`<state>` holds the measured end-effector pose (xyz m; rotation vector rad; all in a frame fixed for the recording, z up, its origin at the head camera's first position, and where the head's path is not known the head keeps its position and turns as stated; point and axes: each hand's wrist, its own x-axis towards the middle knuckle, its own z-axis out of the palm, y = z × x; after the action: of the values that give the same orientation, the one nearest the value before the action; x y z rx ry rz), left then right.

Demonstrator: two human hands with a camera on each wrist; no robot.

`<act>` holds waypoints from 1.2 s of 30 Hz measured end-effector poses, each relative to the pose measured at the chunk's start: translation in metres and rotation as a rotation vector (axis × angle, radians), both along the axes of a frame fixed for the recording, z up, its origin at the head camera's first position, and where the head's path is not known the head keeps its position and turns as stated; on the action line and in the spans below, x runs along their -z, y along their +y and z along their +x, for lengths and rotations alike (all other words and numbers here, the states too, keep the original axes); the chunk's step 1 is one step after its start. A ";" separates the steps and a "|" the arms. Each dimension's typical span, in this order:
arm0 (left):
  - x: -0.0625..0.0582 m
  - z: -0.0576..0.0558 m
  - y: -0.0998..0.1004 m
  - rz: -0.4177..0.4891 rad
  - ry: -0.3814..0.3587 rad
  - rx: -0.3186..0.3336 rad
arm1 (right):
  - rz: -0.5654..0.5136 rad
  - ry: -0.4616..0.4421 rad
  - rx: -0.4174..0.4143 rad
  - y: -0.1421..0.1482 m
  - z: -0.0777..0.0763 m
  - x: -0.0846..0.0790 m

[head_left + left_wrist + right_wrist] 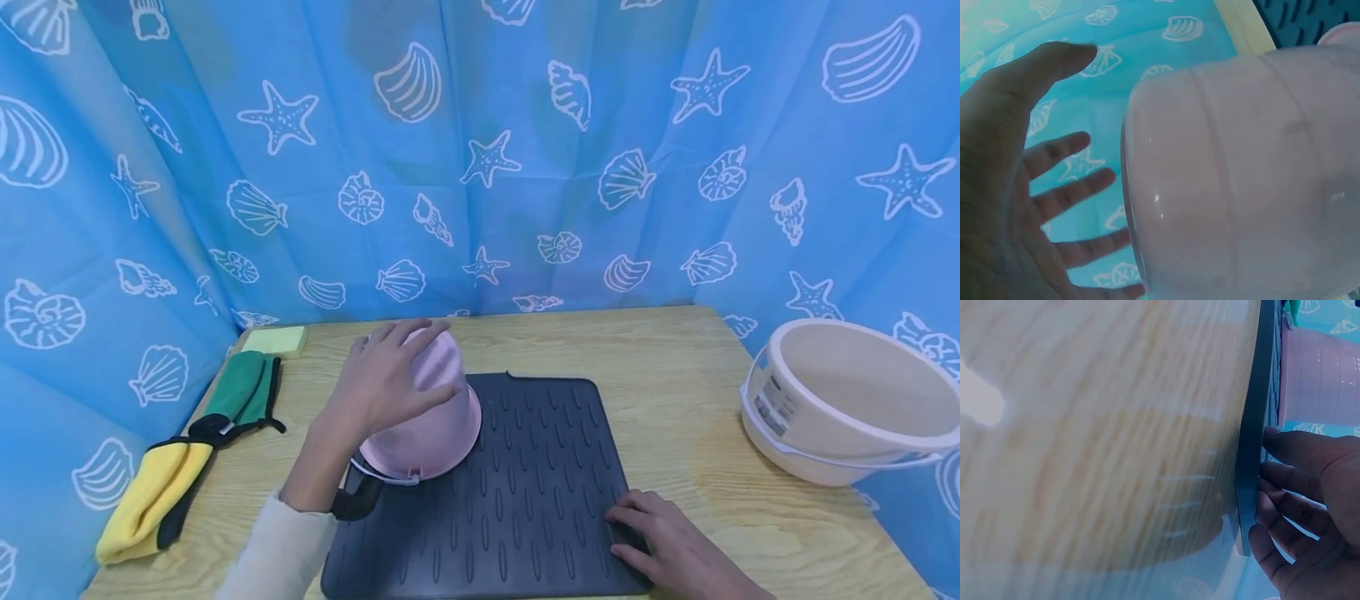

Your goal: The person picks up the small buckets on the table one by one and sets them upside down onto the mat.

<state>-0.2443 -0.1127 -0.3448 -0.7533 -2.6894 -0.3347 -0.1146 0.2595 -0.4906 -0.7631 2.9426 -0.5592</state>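
Note:
A pink bucket (420, 425) stands upside down on the left part of a black ribbed mat (517, 483), its white wire handle hanging at the rim. My left hand (393, 383) is over the bucket's upturned base with its fingers spread. In the left wrist view, the fingers show beside the pink bucket (1241, 169), a fingertip or two at the edge of its base; contact is hard to tell. My right hand (660, 533) rests its fingertips on the mat's right edge near the front corner. In the right wrist view, those fingers are loosely bent against the dark mat (1250, 462).
At the right stands a cream bucket (817, 425) with a handle. Along the left edge of the wooden table (667, 358) lie a yellow cloth (153, 500), a green cloth (243, 387) and a pale yellow sponge (276, 341). A blue shell-patterned curtain (465, 208) surrounds the table.

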 end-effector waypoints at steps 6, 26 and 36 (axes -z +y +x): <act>0.011 0.015 0.001 0.255 0.198 0.170 | 0.008 0.032 -0.001 0.000 0.000 -0.001; 0.053 0.074 0.039 0.465 0.026 0.276 | 0.003 0.060 0.029 -0.002 0.002 0.001; 0.084 0.084 0.056 0.461 -0.142 0.299 | -0.016 0.076 0.025 -0.002 0.002 0.002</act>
<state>-0.1602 -0.0572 -0.4290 -1.0070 -2.4681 -1.0722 -0.1125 0.2580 -0.4931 -0.7664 3.0245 -0.5694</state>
